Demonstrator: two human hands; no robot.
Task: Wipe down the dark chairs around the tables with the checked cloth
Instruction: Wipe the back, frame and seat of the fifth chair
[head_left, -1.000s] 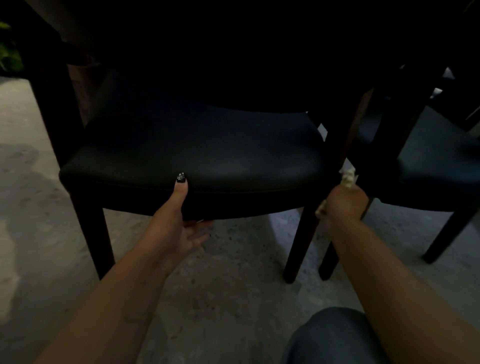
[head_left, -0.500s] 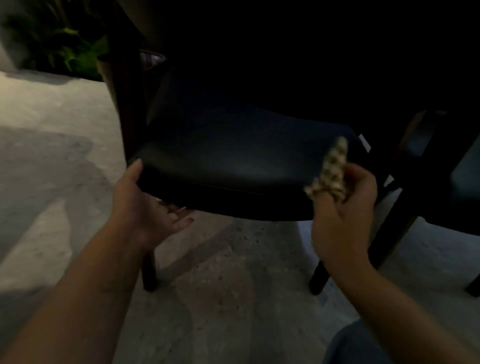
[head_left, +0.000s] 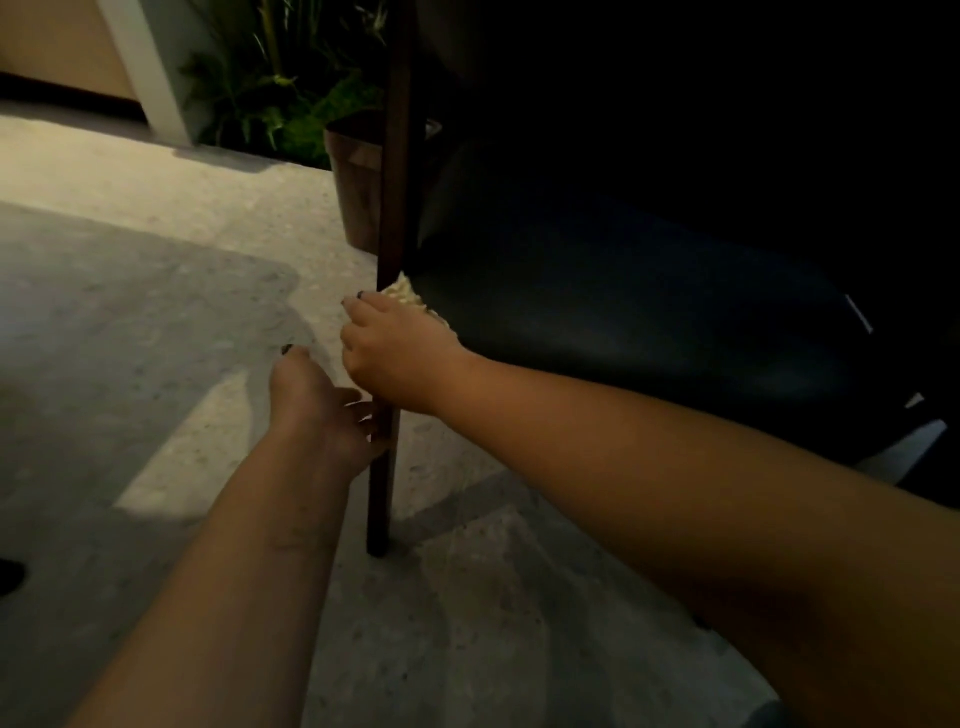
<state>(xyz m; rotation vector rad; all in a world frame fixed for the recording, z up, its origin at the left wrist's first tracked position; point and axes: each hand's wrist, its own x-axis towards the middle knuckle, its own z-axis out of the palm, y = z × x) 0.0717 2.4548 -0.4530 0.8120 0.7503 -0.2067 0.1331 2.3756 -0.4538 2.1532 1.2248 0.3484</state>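
A dark chair (head_left: 623, 312) with a padded black seat fills the right side of the head view. Its front left leg (head_left: 387, 426) runs down to the floor. My right hand (head_left: 395, 353) grips the checked cloth (head_left: 410, 299) and presses it against the seat's front left corner, where the leg meets the seat. My left hand (head_left: 317, 400) sits just below it, with its fingers curled against the chair leg and the thumb pointing up. Most of the cloth is hidden under my right hand.
A potted plant in a brown pot (head_left: 358, 187) stands behind the chair leg, with green leaves (head_left: 280, 83) above it. Speckled concrete floor (head_left: 156, 291) spreads to the left and front. The chair's upper part is lost in darkness.
My right hand has crossed from the seat's right side to its front left corner with the cloth. My left hand has dropped from the seat edge to the leg. The view has swung left.
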